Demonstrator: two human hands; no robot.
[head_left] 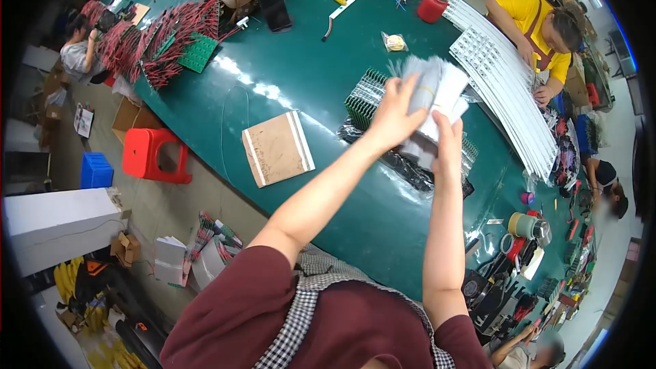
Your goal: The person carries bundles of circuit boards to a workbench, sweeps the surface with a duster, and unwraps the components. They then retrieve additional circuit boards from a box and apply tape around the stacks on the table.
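Left hand: the left hand [395,115] has thumb and forefinger spread well apart, gripping the grey side of the bundle [424,99] between them; the other fingertips are partly hidden.
Right hand: the right hand [447,145] is clamped on the bundle's lower right side, its thumb up against the pale face, its other fingers mostly out of sight behind.
Bundle: grey and white flat pieces, blurred at the top, tilted between the two hands above the boards [366,99]; whether it touches them cannot be told.
Band: a thin yellowish band [438,106] crosses the bundle near the right thumb.
Under the hands: the boards stand in a close row on the green table [355,232], with crumpled black film [410,172] beside them.
Writing: the small packet [394,42] beyond the boards has a yellow patch, its print too small to read; the dark marks on the brown pad [279,150] cannot be made out as words.
Far side: white strips [509,96] lie fanned near the red jar [432,7]; a co-worker in yellow [523,10] leans over them.
Left end: red and black wires [154,37] are heaped near a green panel [198,52], with a phone [275,10] lying beyond.
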